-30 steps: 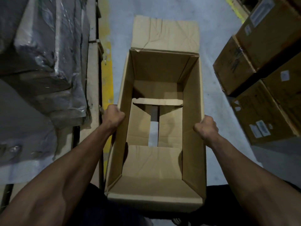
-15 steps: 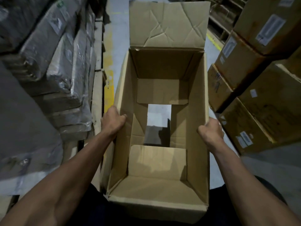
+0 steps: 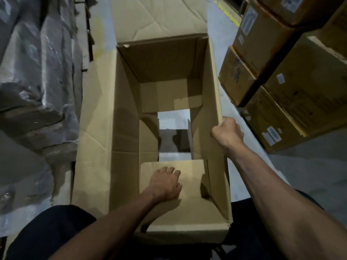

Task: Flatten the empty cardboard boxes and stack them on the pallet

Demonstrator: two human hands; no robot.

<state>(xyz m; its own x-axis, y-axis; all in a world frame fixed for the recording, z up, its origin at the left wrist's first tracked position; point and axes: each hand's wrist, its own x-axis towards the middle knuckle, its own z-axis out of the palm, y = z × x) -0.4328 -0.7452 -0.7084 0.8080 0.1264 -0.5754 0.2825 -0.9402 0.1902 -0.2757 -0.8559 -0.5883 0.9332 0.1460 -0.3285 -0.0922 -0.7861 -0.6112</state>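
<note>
Left hand (image 3: pixel 165 182): down inside the cardboard box (image 3: pixel 212 113), fingers bent over the far edge of the near bottom flap (image 3: pixel 189 177), palm on its upper face; whether truly gripping that edge or just pressing, cannot tell for sure, though the fingertips look hooked over it. Right hand (image 3: pixel 228 133): fist clamped on the top rim of the right wall, about midway along. Hands well apart, one low inside, one high on the rim.

Box: upright and open, directly in front between the knees, held against the body at its near end. Bottom flaps already loose, grey floor (image 3: pixel 173 119) visible through the gap between them. Far top flap (image 3: pixel 159 17) standing up, creased; left top flap folded outward and down.

Handling, by judgement: empty, so light; walls stiff along the panels but ready to hinge at the scored corners; creased and worn, liable to tear at the near right corner, already ragged. Best holds: the wall rims near mid-length, then diagonal corners pushed toward each other once the bottom flaps swing free.

Further out: film-wrapped goods (image 3: pixel 37 72) on the left, stacked sealed cartons (image 3: pixel 281 91) with labels on the right, yellow floor line (image 3: pixel 230 15) far right. No pallet clearly identifiable here.
</note>
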